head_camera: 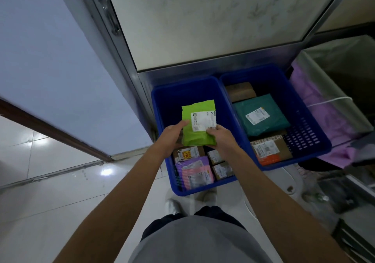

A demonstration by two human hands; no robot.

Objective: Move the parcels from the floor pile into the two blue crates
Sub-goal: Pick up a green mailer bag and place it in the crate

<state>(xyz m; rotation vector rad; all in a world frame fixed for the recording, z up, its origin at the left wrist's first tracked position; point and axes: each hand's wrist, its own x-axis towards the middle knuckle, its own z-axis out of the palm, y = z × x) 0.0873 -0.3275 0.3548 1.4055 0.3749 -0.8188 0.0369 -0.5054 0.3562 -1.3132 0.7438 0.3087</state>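
Both my hands hold a lime-green parcel [197, 124] with a white label above the left blue crate [162, 100]. My left hand [172, 136] grips its left edge and my right hand [222, 138] grips its lower right corner. Below it in that crate lie a brown box with a red sticker [187, 153], a purple and pink mailer [194, 171] and two small brown boxes [220, 164]. The right blue crate [304, 133] holds a teal mailer [260, 116], a brown box at the back [239, 91] and a brown box with orange print [269, 149].
The crates stand side by side against a metal-framed glass door [203, 19]. A bin lined with a purple bag [324, 108] is to the right, with dark clutter [341, 193] on the floor near it. White tiled floor [60, 191] lies to the left.
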